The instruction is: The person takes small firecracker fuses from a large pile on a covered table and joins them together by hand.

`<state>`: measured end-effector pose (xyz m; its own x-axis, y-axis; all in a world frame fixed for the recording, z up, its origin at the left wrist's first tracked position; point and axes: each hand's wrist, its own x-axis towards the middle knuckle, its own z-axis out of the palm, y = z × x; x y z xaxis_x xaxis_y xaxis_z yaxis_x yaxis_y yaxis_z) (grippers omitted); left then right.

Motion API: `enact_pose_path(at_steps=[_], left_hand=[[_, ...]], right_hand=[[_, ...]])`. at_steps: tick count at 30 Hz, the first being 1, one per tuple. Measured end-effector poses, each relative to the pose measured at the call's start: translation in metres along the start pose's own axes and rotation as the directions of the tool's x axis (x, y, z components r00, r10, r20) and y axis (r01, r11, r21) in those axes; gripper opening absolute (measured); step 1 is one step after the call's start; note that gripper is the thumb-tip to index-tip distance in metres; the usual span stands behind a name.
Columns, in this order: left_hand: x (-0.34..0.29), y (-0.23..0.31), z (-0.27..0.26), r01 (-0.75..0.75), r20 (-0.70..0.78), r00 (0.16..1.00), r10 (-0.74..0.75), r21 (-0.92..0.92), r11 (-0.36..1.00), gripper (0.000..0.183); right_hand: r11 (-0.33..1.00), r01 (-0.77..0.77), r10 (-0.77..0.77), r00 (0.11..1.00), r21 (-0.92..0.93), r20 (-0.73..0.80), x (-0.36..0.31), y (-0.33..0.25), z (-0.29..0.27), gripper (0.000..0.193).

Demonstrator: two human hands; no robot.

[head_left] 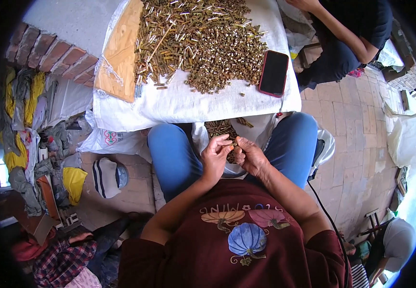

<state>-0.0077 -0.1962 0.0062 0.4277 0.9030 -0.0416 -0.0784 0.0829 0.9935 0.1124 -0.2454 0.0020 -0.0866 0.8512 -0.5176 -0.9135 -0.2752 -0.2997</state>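
Note:
Above my lap, my left hand [214,157] and my right hand [251,157] meet with their fingertips pinched together. Between them is a small brass-coloured metal piece [234,143], mostly hidden by the fingers. Below the hands, a white sack [200,134] between my knees holds many similar brass-coloured pieces [220,127]. On the white cloth [179,108] ahead lies a large heap of brass-coloured parts. Longer, rod-like parts [169,41] make up its left side, and short, stubby ones [220,65] its right.
A wooden board [116,72] borders the heap on the left. By the cloth's right edge lies a phone [273,73] with a dark screen. Another person's arm [342,31] is at the upper right. A cable [324,211] runs along my right side.

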Motion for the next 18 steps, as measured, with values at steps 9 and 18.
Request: enact_pose_path(at_steps=[9, 18], left_hand=[[0.022, 0.006, 0.009, -0.052, -0.016, 0.998, 0.059, 0.263, 0.963, 0.022], [0.173, 0.045, -0.08, -0.126, -0.234, 0.796, 0.559, 0.838, 0.53, 0.028]], right_hand=[[0.999, 0.048, -0.048, 0.995, 0.002, -0.082, 0.007, 0.0, 0.003, 0.01], [0.987, 0.051, -0.096, 0.949, -0.153, -0.301, 0.022, -0.002, -0.012, 0.011]])
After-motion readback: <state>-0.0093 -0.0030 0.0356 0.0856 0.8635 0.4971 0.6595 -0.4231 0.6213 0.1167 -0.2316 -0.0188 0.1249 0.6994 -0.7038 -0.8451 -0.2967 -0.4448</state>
